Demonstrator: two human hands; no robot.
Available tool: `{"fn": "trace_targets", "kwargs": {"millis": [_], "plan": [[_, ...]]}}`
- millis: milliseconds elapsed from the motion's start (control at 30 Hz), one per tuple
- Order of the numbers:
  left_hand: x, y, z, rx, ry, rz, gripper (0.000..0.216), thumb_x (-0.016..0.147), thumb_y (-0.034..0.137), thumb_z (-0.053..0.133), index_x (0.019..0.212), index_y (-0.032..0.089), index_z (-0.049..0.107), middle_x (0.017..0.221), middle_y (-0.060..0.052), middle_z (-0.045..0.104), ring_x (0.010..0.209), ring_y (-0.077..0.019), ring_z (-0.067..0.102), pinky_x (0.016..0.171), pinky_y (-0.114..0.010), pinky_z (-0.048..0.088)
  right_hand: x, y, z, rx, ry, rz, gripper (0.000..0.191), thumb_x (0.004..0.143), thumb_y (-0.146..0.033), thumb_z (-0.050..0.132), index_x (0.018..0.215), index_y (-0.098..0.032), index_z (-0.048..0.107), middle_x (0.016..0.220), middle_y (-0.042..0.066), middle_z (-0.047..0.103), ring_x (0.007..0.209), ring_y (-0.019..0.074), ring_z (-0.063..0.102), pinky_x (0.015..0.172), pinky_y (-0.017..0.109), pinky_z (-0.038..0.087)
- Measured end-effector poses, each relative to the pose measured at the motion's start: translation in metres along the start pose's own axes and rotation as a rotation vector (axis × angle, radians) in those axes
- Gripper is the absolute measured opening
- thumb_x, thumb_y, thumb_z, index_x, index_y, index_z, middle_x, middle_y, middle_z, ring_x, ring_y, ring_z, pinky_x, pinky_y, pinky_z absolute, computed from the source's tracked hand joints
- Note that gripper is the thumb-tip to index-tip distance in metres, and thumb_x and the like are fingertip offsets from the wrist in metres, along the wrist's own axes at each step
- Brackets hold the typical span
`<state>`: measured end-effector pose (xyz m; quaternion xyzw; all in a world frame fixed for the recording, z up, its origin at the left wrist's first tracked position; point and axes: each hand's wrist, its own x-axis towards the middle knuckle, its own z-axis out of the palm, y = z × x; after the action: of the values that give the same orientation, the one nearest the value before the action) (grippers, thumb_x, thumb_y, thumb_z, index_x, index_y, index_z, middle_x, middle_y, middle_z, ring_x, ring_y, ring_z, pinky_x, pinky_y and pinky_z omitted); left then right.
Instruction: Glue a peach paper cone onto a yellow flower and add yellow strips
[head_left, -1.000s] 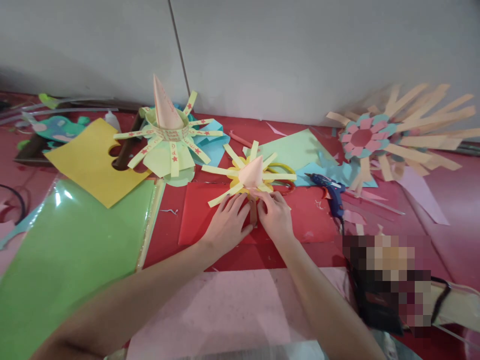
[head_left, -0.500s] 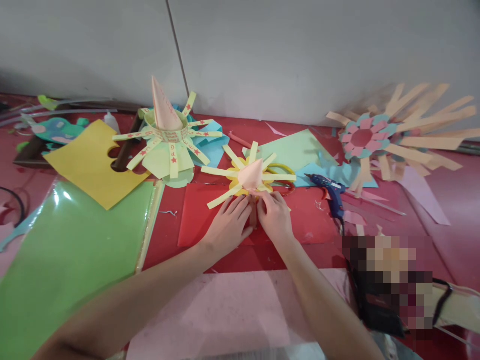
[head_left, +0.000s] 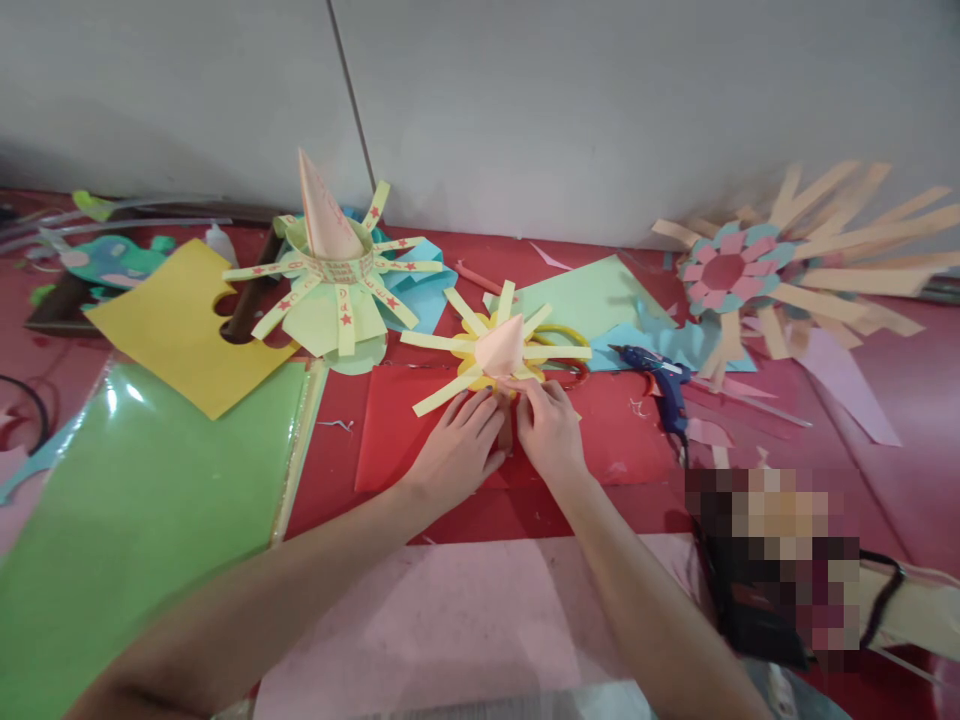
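Observation:
A yellow paper flower [head_left: 465, 372] with pale strips fanning out and a pink paper cone [head_left: 501, 345] at its middle lies on the red table. My left hand [head_left: 459, 445] is closed at its near edge, fingers side by side and bent over the paper. From the other side, my right hand [head_left: 551, 430] pinches the same edge, its index finger just below the cone. A brown strip [head_left: 506, 425] shows between the two hands. The fingertips partly hide the spot they press. Under the hands lies a red sheet [head_left: 397, 430].
A larger paper piece with a tall cone [head_left: 330, 225] stands back left. Yellow [head_left: 187, 330] and green [head_left: 165, 480] sheets lie left. At right are a blue glue gun [head_left: 660, 380] and a paper flower with tan strips [head_left: 724, 280]. Yellow-handled scissors [head_left: 566, 338] lie behind the flower.
Both hands stay at the near edge of the paper flower, and the right fingers have shifted slightly. The whole view has moved a little.

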<state>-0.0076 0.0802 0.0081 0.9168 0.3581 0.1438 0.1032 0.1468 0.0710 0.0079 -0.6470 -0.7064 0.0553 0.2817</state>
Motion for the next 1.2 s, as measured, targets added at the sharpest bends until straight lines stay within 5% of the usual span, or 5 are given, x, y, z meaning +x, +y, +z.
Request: {"fn": "trace_targets", "kwargs": {"millis": [767, 1200], "plan": [[-0.0006, -0.0022, -0.0025, 0.055, -0.055, 0.033, 0.045, 0.088, 0.029, 0.045, 0.128, 0.008, 0.047, 0.132, -0.013, 0.051, 0.127, -0.0305, 0.040, 0.109, -0.049, 0.028, -0.0026, -0.0060, 0.0079, -0.089, -0.002, -0.085, 0.035, 0.081, -0.002, 0.041, 0.109, -0.017, 0.057, 0.098, 0.007, 0.069, 0.081, 0.0240, 0.054, 0.073, 0.037, 0.046], [-0.0006, -0.0049, -0.0025, -0.014, -0.019, 0.022, 0.040, 0.085, 0.024, 0.049, 0.123, 0.012, 0.049, 0.130, -0.010, 0.053, 0.126, -0.0267, 0.042, 0.108, -0.045, 0.032, -0.0005, -0.0025, 0.0005, 0.376, 0.085, 0.071, 0.019, 0.087, -0.016, 0.045, 0.101, -0.022, 0.056, 0.103, 0.005, 0.067, 0.095, 0.0164, 0.061, 0.085, 0.032, 0.050]]}}
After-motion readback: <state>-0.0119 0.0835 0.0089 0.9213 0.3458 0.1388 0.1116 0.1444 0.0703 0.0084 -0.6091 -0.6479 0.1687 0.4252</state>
